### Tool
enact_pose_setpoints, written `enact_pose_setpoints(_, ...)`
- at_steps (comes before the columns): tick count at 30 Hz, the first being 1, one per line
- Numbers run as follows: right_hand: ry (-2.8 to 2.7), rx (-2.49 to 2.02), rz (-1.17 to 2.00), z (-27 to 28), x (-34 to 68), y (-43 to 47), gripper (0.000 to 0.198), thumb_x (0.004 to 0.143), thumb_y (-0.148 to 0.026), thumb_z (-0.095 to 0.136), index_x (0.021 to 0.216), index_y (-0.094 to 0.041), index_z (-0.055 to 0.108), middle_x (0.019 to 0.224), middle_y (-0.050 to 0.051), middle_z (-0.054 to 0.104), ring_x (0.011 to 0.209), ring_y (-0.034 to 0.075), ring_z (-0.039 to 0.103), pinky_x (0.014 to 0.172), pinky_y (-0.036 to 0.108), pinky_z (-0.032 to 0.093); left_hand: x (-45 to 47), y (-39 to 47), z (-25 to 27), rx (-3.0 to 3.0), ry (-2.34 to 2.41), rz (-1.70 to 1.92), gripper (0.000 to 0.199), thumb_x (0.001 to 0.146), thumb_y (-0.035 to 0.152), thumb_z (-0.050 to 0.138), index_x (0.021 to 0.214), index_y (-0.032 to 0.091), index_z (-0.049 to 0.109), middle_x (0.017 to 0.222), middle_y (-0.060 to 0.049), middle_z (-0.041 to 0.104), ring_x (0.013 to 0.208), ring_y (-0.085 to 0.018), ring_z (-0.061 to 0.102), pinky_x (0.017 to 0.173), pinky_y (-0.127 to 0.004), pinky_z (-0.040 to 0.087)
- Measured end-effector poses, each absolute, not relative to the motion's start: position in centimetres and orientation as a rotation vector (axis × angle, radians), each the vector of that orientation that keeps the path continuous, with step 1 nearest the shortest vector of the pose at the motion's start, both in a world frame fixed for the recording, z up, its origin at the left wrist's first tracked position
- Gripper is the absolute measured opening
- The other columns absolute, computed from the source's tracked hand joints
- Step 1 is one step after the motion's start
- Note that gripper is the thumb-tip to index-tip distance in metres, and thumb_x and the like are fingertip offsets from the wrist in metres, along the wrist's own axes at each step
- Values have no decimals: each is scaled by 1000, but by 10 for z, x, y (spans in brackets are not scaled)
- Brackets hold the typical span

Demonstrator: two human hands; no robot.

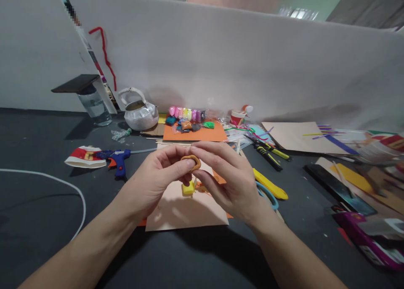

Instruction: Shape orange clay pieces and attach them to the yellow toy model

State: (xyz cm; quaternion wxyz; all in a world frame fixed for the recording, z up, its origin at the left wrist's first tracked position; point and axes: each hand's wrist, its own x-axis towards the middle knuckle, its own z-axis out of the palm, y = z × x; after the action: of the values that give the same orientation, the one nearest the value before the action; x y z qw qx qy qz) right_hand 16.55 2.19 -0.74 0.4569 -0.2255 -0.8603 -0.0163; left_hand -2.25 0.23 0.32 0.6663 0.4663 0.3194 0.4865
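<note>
Between both hands, above the paper, is a small piece of orange-brown modelling clay (197, 164) with a curved, hollowed rim. My left hand (158, 171) pinches it, the thumb pressed into the hollow and the fingers behind. My right hand (232, 177) closes on the clay's right side, its fingers over the top and its thumb below. Beneath the hands, a yellow block-like piece (188, 189) rests on a pale sheet of paper (189, 215). Orange scraps beside it are partly hidden by my right hand.
A blue glue gun (120, 162) lies left, near a white cable (67, 179). Behind are a silver kettle (141, 115) and clay packets (187, 125) on orange paper (214, 133). Rightward lie a yellow cutter (269, 184), pliers (268, 155), a phone (337, 188) and a purple stapler (362, 238).
</note>
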Motion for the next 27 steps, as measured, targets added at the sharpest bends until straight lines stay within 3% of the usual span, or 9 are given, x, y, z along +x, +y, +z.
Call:
enact_pose_setpoints(13,-2084,-575,66,-10,165,23,31,99,-25,65,129,-15,66,122,16,72,110,23,71,92,39,62,-21,2,2,1013,723,1110,3,91,23,76,89,23,78,81,4,68,71,-6,62,68,-17,52)
enact_pose_setpoints(19,-2101,-602,24,-11,164,23,32,99,-22,63,131,-20,65,122,13,72,108,22,71,90,39,63,-22,3,1,1044,748,1125,5,91,25,76,95,24,79,86,3,70,79,-9,67,76,-19,55)
enact_pose_setpoints(27,-2154,-533,-272,-16,162,28,36,100,-21,59,132,-4,61,121,23,72,103,28,70,86,43,63,-20,1,3,1090,740,1140,7,93,26,74,96,24,80,86,3,73,79,-9,68,77,-18,55)
